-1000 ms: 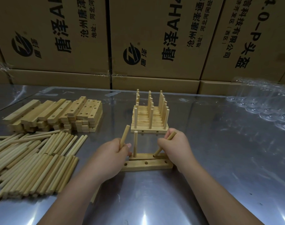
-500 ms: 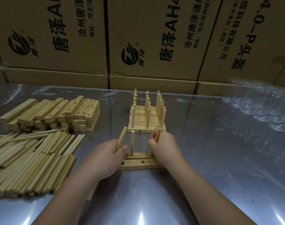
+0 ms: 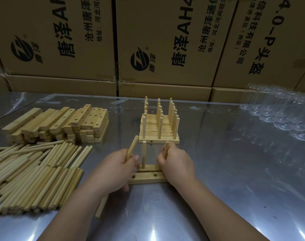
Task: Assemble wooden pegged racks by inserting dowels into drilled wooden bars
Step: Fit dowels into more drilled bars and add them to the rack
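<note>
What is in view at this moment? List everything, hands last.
Boxes: several, brown, stacked along the back.
Table: one, shiny metal.
Bars: a pile, pale wood, back left.
Loose dowels: many, pale wood, front left.
Finished racks: a stack, pale wood, centre.
Near bars: two, side by side between the hands; one dowel upright in the far one.
Clear plastic items: a cluster, right.
Left hand: grip on a tilted dowel.
Right hand: grip on a dowel.
</note>
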